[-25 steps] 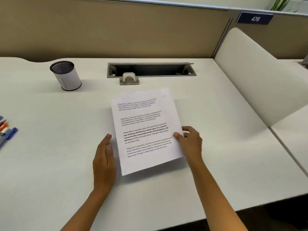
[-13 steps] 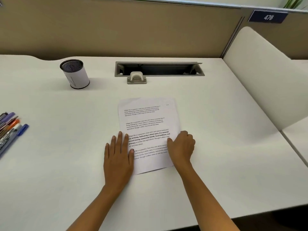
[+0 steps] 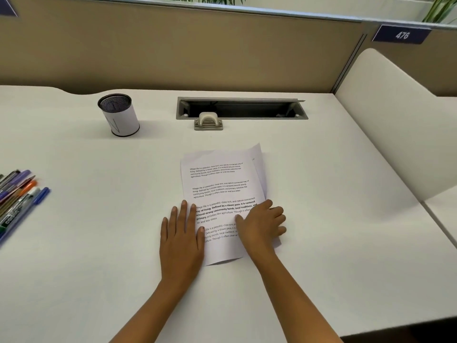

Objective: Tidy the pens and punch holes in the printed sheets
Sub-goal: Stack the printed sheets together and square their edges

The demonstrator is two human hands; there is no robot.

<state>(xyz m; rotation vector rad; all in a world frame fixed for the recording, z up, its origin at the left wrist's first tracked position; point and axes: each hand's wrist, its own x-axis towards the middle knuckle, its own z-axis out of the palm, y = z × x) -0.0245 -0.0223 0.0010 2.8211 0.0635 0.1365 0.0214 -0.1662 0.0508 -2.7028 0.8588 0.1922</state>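
The printed sheets [image 3: 220,184] lie in a small stack at the middle of the white desk [image 3: 99,243], the top sheet shifted slightly off the one under it. My left hand [image 3: 181,238] lies flat with straight fingers on the desk, its thumb side touching the stack's left edge. My right hand [image 3: 262,225] rests on the stack's lower right part with its fingers bent over the right edge. Several coloured pens [image 3: 17,196] lie loose at the desk's left edge. A mesh pen cup [image 3: 118,115] stands at the back left. A small grey hole punch [image 3: 208,121] sits at the back centre.
A grey cable tray opening [image 3: 241,108] is set into the desk just behind the hole punch. A tan partition wall [image 3: 173,50] runs along the back. A white curved divider [image 3: 390,115] bounds the desk on the right.
My right hand has spread its fingers over the stack's right edge. The top sheet has shifted so a lower sheet shows at the right. The camera has tilted up a little.
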